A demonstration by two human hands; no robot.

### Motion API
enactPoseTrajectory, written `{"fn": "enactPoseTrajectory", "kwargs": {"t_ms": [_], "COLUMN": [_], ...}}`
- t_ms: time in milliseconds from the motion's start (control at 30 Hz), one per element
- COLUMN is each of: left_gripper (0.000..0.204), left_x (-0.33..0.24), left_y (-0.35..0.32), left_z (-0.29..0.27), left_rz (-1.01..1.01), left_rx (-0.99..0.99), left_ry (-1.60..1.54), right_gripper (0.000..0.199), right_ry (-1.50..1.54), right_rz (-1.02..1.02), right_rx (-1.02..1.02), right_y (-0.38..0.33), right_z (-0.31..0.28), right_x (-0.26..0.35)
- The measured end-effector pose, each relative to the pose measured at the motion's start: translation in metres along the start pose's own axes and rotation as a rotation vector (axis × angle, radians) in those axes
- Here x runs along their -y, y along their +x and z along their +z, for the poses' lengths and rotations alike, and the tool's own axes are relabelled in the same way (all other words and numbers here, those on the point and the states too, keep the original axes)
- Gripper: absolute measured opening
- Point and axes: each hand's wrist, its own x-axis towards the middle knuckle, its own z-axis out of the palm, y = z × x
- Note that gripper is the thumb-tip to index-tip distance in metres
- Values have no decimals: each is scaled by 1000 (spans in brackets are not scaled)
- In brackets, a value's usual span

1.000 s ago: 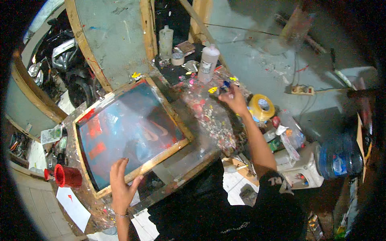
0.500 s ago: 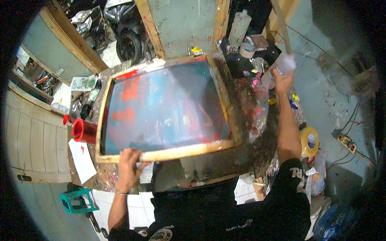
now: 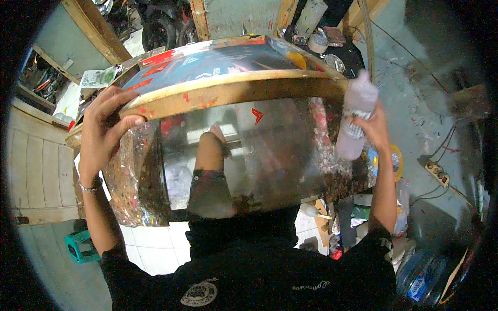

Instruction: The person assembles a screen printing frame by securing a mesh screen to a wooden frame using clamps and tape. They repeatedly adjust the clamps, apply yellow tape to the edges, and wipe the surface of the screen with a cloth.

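Note:
My left hand (image 3: 102, 124) grips the near left part of a wooden screen-printing frame (image 3: 228, 88), thumb under the edge and fingers over it. The frame's near side is raised and tilted up, with blue-and-red stained mesh (image 3: 192, 65) showing beyond its rim. Beneath it lies a dark, glossy glass plate (image 3: 280, 155), which mirrors a leg and carries a small red arrow-shaped mark (image 3: 257, 116). On the right, my right hand (image 3: 377, 128) is closed around a translucent plastic squeeze bottle (image 3: 358, 109) with pinkish contents, held upright beside the frame's right corner.
Paint-spattered table surface (image 3: 136, 176) borders the glass. A roll of tape (image 3: 317, 42) and a large pale bottle (image 3: 311, 18) stand at the back right. A power strip (image 3: 437, 173) lies at the right, a blue water jug (image 3: 425, 277) lower right, a green stool (image 3: 82, 246) lower left.
The frame's near edge has risen off the table, uncovering the glass and red mark. My left hand has moved up and left with it. The bottle has come nearer and turned more upright.

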Motion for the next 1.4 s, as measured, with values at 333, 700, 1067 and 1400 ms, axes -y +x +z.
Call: {"fn": "enactPoseTrajectory", "kwargs": {"t_ms": [333, 700, 1067, 1400], "left_gripper": [36, 36, 29, 32], "left_x": [12, 14, 21, 84], "left_y": [22, 27, 57, 106], "left_z": [-17, -22, -36, -43], "left_rz": [-59, -58, -49, 59], "left_rx": [23, 25, -80, -447], "left_ry": [-173, -130, 3, 92], "right_gripper": [92, 92, 94, 87], "right_ry": [-258, -343, 137, 195], "right_rz": [-163, -141, 37, -214], "right_rx": [613, 640, 67, -565], "right_y": [-36, -19, -38, 110], "right_z": [83, 105, 34, 9], "right_x": [35, 48, 28, -48]}}
